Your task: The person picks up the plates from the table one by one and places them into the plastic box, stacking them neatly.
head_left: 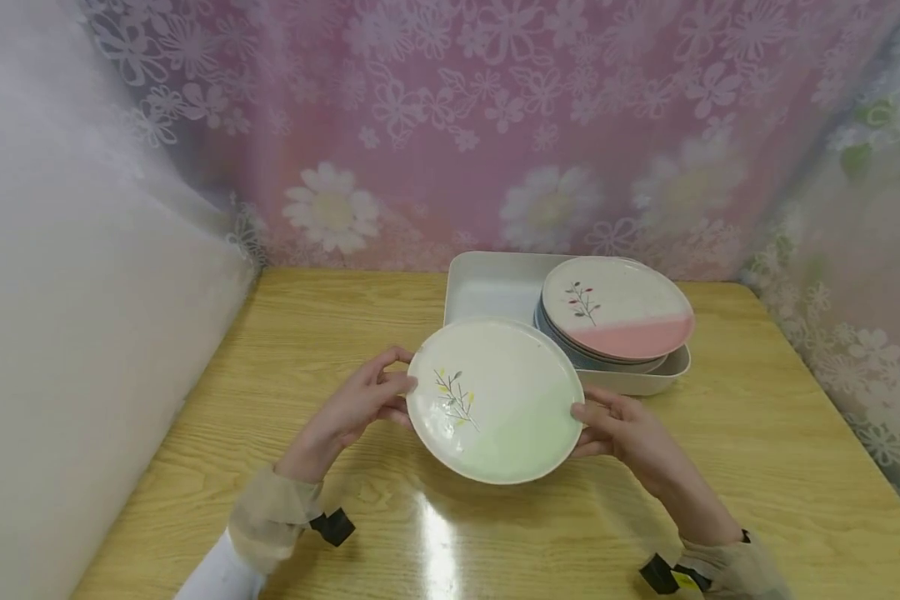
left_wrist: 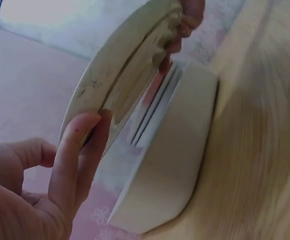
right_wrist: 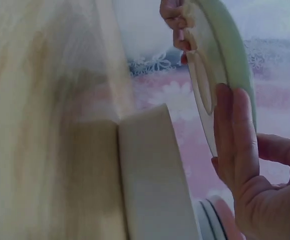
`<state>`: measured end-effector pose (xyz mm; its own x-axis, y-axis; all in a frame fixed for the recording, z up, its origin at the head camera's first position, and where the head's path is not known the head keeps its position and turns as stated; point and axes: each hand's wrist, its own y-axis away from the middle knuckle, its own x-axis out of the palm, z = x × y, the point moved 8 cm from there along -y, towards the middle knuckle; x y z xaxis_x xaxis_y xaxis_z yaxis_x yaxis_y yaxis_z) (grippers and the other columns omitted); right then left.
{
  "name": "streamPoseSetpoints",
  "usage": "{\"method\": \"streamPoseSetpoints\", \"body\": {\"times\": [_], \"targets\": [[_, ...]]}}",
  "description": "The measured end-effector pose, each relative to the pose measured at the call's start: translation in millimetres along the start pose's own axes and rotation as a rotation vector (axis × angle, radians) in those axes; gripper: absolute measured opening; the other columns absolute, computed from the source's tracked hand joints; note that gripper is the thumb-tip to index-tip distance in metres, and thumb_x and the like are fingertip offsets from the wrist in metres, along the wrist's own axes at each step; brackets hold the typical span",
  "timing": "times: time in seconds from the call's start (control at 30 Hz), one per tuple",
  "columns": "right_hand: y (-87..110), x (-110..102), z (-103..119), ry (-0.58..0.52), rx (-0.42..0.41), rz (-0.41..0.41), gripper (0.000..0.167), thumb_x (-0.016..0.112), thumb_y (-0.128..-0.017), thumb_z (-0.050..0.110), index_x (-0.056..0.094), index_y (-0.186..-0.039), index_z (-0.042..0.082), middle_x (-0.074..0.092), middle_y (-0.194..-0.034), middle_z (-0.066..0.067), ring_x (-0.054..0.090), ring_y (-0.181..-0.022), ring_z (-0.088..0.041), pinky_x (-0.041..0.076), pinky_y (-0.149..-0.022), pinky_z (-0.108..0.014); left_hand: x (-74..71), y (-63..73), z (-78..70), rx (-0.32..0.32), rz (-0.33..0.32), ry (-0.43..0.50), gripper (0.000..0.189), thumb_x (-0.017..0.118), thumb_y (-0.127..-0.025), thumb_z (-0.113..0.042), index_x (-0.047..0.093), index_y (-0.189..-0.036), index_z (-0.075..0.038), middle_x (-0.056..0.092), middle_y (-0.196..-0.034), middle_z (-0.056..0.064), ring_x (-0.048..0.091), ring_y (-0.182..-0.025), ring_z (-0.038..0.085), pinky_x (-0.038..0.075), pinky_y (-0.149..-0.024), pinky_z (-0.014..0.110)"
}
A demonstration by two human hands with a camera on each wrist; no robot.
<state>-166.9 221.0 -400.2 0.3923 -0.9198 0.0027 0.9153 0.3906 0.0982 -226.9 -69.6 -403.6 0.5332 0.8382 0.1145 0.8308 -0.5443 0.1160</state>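
A round plate point(head_left: 506, 392), white with a pale green section and a yellow-leaved twig, is held above the table, tilted toward the head camera. My left hand point(head_left: 363, 396) pinches its left rim, thumb on the upper face. On the opposite rim my right hand point(head_left: 622, 429) grips it the same way, with fingers point(right_wrist: 242, 130) against the underside. Both wrist views show the plate's underside with its foot ring. Behind the plate stands a white rectangular tub point(head_left: 495, 279). In its right part lies a stack of plates, topped by a pink-and-white plate point(head_left: 615, 304) with a red-leaved twig.
The wooden table point(head_left: 330, 317) carries the tub near its back edge. A pink floral curtain point(head_left: 435, 150) hangs behind, a white wall point(head_left: 82, 292) stands at left, and floral cloth point(head_left: 870, 250) hangs at right.
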Motion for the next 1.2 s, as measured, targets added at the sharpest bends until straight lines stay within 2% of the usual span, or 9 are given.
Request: {"method": "streamPoseSetpoints", "body": {"times": [0.13,0.33,0.47,0.67,0.8,0.9,0.97,1.1,1.2], "targets": [[6.0,5.3,-10.9,-0.073,0.026,0.086,0.054,0.045,-0.108,0.006,0.022,-0.148,-0.021,0.076,-0.104,-0.008,0.076,-0.086,-0.026,0.060,-0.081,-0.046,2.7,3.8,10.5,-0.037,0.028,-0.054,0.028,0.051,-0.104,-0.006,0.044,-0.129,0.003,0.074,-0.097,0.011,0.075,-0.074,0.022,0.063,-0.067,0.039],[9.5,5.1,-15.2,-0.106,0.019,0.094,0.051,0.044,-0.108,0.006,0.024,-0.149,-0.018,0.075,-0.105,-0.011,0.076,-0.087,-0.026,0.059,-0.080,-0.048,6.0,6.6,18.3,-0.057,0.041,-0.096,0.029,0.049,-0.105,-0.007,0.043,-0.130,0.006,0.073,-0.101,0.017,0.074,-0.077,0.022,0.062,-0.073,0.050],[10.3,6.4,-12.8,-0.107,-0.008,0.060,0.050,0.043,-0.108,0.006,0.025,-0.148,-0.018,0.076,-0.105,-0.011,0.076,-0.088,-0.028,0.060,-0.079,-0.048,8.4,5.7,19.2,-0.049,0.050,-0.119,0.030,0.047,-0.106,-0.007,0.042,-0.133,0.006,0.072,-0.105,0.020,0.074,-0.082,0.024,0.061,-0.076,0.052],[12.4,3.5,-2.2,-0.083,-0.072,-0.052,0.047,0.043,-0.107,0.005,0.032,-0.146,-0.020,0.075,-0.102,-0.005,0.076,-0.085,-0.024,0.062,-0.073,-0.042,10.0,0.0,10.4,-0.003,0.059,-0.216,0.032,0.049,-0.106,-0.011,0.045,-0.135,0.005,0.072,-0.108,0.022,0.074,-0.090,0.025,0.061,-0.080,0.050],[13.0,-4.2,8.8,-0.085,-0.120,-0.117,0.036,0.044,-0.107,0.003,0.052,-0.142,-0.001,0.074,-0.104,-0.003,0.075,-0.083,-0.021,0.062,-0.070,-0.039,10.6,-4.7,0.3,0.028,0.065,-0.227,0.036,0.050,-0.107,-0.015,0.046,-0.139,0.002,0.071,-0.112,0.023,0.074,-0.093,0.027,0.061,-0.082,0.049],[12.9,-11.3,19.8,-0.103,-0.160,-0.137,0.035,0.044,-0.106,0.001,0.065,-0.131,0.015,0.074,-0.106,-0.002,0.074,-0.084,-0.020,0.062,-0.070,-0.038,10.5,-10.2,-8.3,0.049,0.031,-0.217,0.039,0.047,-0.109,-0.022,0.048,-0.142,-0.001,0.069,-0.116,0.022,0.073,-0.095,0.027,0.061,-0.083,0.048],[13.3,-16.0,28.2,-0.110,-0.184,-0.142,0.038,0.043,-0.107,0.001,0.067,-0.130,0.020,0.074,-0.108,-0.001,0.074,-0.086,-0.019,0.062,-0.070,-0.038,9.7,-15.4,-12.8,0.060,-0.006,-0.213,0.042,0.044,-0.110,-0.028,0.049,-0.144,-0.003,0.067,-0.119,0.021,0.072,-0.097,0.028,0.061,-0.084,0.046],[15.0,-26.2,44.6,-0.123,-0.232,-0.160,0.039,0.042,-0.107,0.001,0.066,-0.134,0.018,0.073,-0.112,-0.001,0.075,-0.088,-0.019,0.062,-0.071,-0.037,4.1,-28.6,-18.1,0.092,-0.124,-0.255,0.043,0.042,-0.111,-0.030,0.051,-0.143,-0.003,0.063,-0.123,0.020,0.070,-0.102,0.032,0.061,-0.084,0.042],[15.1,-35.6,55.5,-0.160,-0.272,-0.195,0.038,0.042,-0.107,0.001,0.067,-0.132,0.014,0.073,-0.112,-0.001,0.075,-0.086,-0.018,0.062,-0.072,-0.035,-3.6,-37.3,-19.2,0.111,-0.243,-0.369,0.038,0.048,-0.109,-0.025,0.054,-0.139,-0.002,0.064,-0.125,0.018,0.068,-0.108,0.033,0.060,-0.085,0.040]]}}
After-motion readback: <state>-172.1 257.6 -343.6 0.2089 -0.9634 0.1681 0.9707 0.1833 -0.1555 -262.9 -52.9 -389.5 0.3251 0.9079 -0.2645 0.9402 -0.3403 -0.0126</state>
